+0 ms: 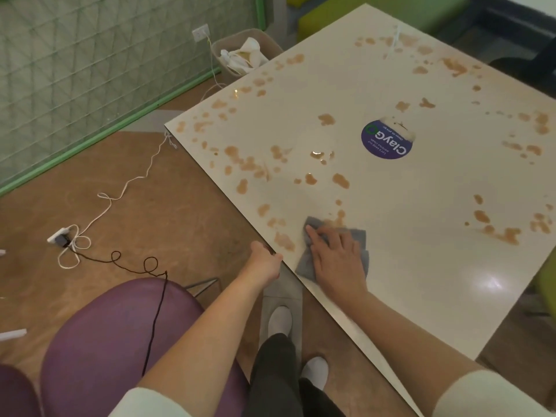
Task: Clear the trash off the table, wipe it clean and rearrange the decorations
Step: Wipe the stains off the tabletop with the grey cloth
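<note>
A: Two hands are what we see at the near edge of the square off-white glossy worktop [421,266]. Where is each?

B: We see the right hand [337,260] lying flat on the folded grey cloth [359,236], its grip spread, fingers straight and pressing the cloth down onto the surface. The left hand [264,263] sits at the very edge of the worktop, fingers curled over the rim, gripping it.

A: And the cloth itself?

B: We find it near the front left edge, just beside a cluster of brown spill blotches [282,240]. One blotch touches the cloth's far corner.

A: How far does the mess go?

B: We count brown patches scattered over most of the top: along the left edge, across the far corner and down the right side. A wetter, shinier puddle [322,155] lies just beside the round dark blue sticker with white lettering [386,141] near the middle.

A: What do we see off the worktop?

B: We see a beige waste bin [228,49] past the far left edge, holding crumpled white paper [243,55]. A white cable [126,185] trails over the brown floor to a white power strip [61,236], and a thin black cord [153,320] crosses the rounded purple chair seat [120,341]. Below the edge we see dark trousers and two white shoes [279,320].
</note>
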`<state>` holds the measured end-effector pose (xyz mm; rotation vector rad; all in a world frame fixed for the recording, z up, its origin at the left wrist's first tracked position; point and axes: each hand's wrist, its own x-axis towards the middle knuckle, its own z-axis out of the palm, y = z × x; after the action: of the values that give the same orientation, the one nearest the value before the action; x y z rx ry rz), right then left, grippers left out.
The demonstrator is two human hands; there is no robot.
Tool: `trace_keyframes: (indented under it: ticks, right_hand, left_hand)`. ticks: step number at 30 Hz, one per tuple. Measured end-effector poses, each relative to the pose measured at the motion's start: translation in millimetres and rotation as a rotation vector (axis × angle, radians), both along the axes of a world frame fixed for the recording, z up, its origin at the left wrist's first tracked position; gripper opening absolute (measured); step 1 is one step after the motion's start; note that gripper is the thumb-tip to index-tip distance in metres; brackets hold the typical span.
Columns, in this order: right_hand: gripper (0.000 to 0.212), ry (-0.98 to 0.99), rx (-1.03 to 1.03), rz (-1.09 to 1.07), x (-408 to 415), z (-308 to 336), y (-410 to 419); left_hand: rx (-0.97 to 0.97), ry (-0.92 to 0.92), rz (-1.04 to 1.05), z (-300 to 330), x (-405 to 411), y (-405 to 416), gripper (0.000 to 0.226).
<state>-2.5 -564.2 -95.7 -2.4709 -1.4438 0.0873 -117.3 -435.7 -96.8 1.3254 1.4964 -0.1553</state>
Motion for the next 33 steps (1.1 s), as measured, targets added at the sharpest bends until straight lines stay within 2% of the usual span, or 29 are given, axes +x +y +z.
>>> trace_keyframes:
  ticks: [4, 7, 10, 13, 15, 19, 21, 23, 25, 27, 33]
  right_hand:
    - [0.046, 0.020, 0.004, 0.216, 3.4, 2.5, -26.7]
    - [0.046, 0.009, 0.009, 0.059, 36.4, 1.9, -14.3]
    - [0.046, 0.032, 0.036, -0.024, 21.3, 1.1, -6.6]
    - [0.046, 0.028, 0.000, 0.192, -4.7, 3.4, -31.2]
    - [0.046, 0.013, -0.003, 0.242, 9.5, 6.6, -40.7]
    - [0.047, -0.005, -0.032, -0.065, 52.4, 3.9, -16.7]
    - [0.051, 0.027, -0.051, -0.159, 45.1, 2.8, 1.9]
    - [0.053, 0.050, -0.060, -0.115, 16.7, 4.0, 5.9]
    - [0.052, 0.040, -0.102, 0.053, -6.2, 4.2, -12.3]
    - [0.051, 0.048, -0.139, 0.129, 3.1, 8.0, -26.2]
    - [0.053, 0.029, -0.129, -0.162, 67.3, 5.0, 16.9]
  left_hand:
    - [-0.026, -0.033, -0.004, 5.3, 0.4, 0.8, 0.033]
    - [-0.001, -0.018, -0.051, 2.9, -0.6, 2.3, 0.034]
    - [0.007, -0.013, -0.057, 0.9, -1.3, 1.3, 0.030]
    - [0.002, -0.040, -0.031, 0.7, -1.7, 1.4, 0.029]
    - [-0.007, -0.033, -0.039, 2.4, -1.4, 3.6, 0.030]
    - [0.001, 0.003, -0.079, 5.4, -1.1, 3.2, 0.034]
    - [0.024, 0.021, -0.093, 0.6, -3.5, 2.2, 0.033]
    - [0.034, 0.015, -0.087, -3.3, -4.4, 0.8, 0.030]
    - [0.038, -0.020, -0.063, -4.0, -4.8, -1.3, 0.028]
    - [0.030, -0.033, -0.046, 0.6, -4.4, -0.7, 0.026]
    - [0.027, 0.024, -0.131, 6.4, -4.8, 1.5, 0.028]
